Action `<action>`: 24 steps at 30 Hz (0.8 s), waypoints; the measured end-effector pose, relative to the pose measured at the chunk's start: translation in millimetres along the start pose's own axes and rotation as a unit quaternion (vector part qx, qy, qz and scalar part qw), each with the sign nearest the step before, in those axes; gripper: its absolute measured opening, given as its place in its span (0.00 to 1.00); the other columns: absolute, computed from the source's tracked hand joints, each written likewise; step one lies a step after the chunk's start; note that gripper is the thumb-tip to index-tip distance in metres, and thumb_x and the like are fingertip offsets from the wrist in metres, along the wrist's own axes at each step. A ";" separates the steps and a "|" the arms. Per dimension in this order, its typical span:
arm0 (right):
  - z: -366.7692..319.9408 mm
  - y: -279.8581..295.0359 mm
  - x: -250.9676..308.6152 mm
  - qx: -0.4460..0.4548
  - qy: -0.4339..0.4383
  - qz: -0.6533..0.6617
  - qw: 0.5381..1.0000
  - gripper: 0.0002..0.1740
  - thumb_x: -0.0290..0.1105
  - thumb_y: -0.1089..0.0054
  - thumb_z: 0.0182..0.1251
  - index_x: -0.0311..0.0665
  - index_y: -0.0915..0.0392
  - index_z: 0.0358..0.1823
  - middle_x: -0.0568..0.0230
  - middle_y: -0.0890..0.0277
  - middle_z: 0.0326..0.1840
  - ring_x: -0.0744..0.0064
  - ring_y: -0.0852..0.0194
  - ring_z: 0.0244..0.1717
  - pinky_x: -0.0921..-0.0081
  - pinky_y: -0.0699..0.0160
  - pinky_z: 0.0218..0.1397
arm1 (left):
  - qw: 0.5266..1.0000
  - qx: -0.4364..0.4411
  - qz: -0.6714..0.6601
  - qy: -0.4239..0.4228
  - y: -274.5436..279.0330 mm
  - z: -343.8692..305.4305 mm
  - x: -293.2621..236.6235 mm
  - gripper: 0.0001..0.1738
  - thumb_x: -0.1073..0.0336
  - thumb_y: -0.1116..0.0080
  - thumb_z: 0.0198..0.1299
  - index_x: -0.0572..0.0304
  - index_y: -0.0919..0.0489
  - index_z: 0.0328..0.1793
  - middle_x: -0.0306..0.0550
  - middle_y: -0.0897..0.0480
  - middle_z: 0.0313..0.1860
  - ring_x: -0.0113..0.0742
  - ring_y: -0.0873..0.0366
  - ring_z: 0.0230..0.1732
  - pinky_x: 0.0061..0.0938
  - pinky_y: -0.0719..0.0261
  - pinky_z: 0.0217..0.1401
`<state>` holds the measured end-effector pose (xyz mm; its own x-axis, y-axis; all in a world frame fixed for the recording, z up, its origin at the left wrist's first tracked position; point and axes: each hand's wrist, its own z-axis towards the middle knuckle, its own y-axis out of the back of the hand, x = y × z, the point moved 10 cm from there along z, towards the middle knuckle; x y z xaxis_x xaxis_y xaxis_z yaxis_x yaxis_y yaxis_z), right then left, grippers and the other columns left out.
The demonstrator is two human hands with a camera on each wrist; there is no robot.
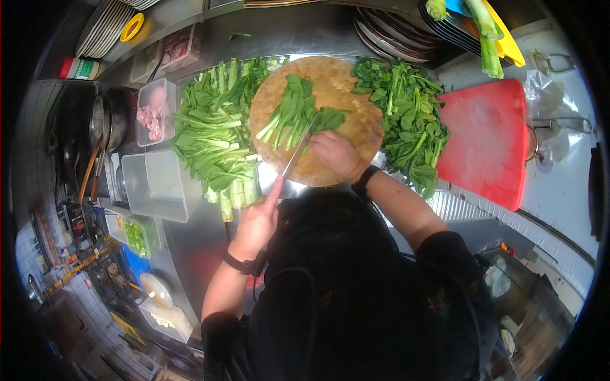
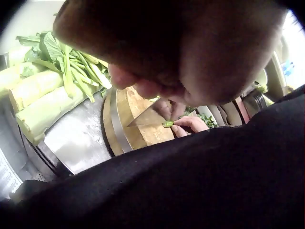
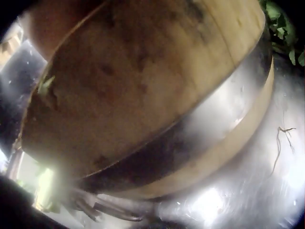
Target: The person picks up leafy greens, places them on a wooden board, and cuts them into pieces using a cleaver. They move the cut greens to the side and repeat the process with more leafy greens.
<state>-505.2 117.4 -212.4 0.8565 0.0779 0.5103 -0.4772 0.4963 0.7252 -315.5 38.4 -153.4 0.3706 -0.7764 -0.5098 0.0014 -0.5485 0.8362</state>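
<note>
My left hand [image 1: 256, 222] grips the handle of a cleaver [image 1: 297, 152], its blade reaching over the round wooden chopping block [image 1: 349, 82]. Close to the blade, my right hand [image 1: 337, 154] holds a leafy green [image 1: 332, 118] on the block. In the left wrist view, the right fingers [image 2: 193, 124] pinch a green stalk end [image 2: 167, 124] beside the shiny cleaver blade [image 2: 148, 117]. A bunch of leafy greens [image 1: 293, 105] lies left of the blade, stems toward me. The right wrist view mostly shows the block's metal-banded side [image 3: 190, 133]; the right hand is a blur at upper left.
Piled greens with thick stalks [image 1: 216, 120] flank the block's left, and leafier greens [image 1: 406, 108] its right. A red board [image 1: 486, 140] lies further right. Left are a clear plastic container [image 1: 155, 184] and a tub of meat [image 1: 152, 120]. Stacked plates [image 1: 387, 38] stand behind.
</note>
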 end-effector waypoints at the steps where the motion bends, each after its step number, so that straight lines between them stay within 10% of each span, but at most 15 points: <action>1: 0.1 -0.1 0.6 0.000 0.000 -0.002 1.000 0.16 0.25 0.38 0.58 0.36 0.17 0.50 0.60 0.20 0.49 0.56 0.21 0.52 0.62 0.15 0.57 | 1.000 0.001 0.000 -0.002 -0.3 0.7 0.9 0.47 0.78 0.39 0.63 0.43 0.36 0.90 0.61 0.15 0.38 0.61 0.14 0.34 0.51 0.13 0.41; 12: -6.8 28.0 -5.1 -0.007 0.004 -0.038 0.999 0.13 0.28 0.39 0.63 0.36 0.18 0.48 0.59 0.19 0.50 0.55 0.20 0.53 0.62 0.15 0.58 | 0.996 -0.066 -0.031 -0.044 0.4 0.4 16.9 0.44 0.79 0.40 0.65 0.47 0.33 0.88 0.59 0.14 0.38 0.60 0.13 0.34 0.49 0.14 0.40; 18: -26.1 169.2 -105.9 -0.199 -0.333 -0.283 0.877 0.25 0.35 0.25 0.65 0.34 0.23 0.60 0.47 0.20 0.52 0.43 0.19 0.52 0.52 0.17 0.59 | 0.997 0.021 -0.060 -0.043 -16.2 9.3 6.1 0.44 0.77 0.41 0.67 0.37 0.32 0.89 0.60 0.13 0.41 0.61 0.13 0.38 0.49 0.15 0.44; 24: -56.8 163.7 -172.4 -0.085 -0.466 -0.236 0.849 0.43 0.38 0.21 0.59 0.30 0.31 0.74 0.41 0.19 0.59 0.41 0.16 0.58 0.53 0.15 0.63 | 0.993 -0.017 -0.113 0.025 -13.7 17.6 26.9 0.43 0.77 0.42 0.69 0.41 0.35 0.90 0.65 0.16 0.35 0.63 0.15 0.35 0.51 0.18 0.41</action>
<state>-719.8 234.3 -207.9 0.3794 -0.8420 0.3835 -0.0215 0.4063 0.9135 -321.9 19.5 -182.1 0.4037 -0.6181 -0.6746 0.1203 -0.6950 0.7088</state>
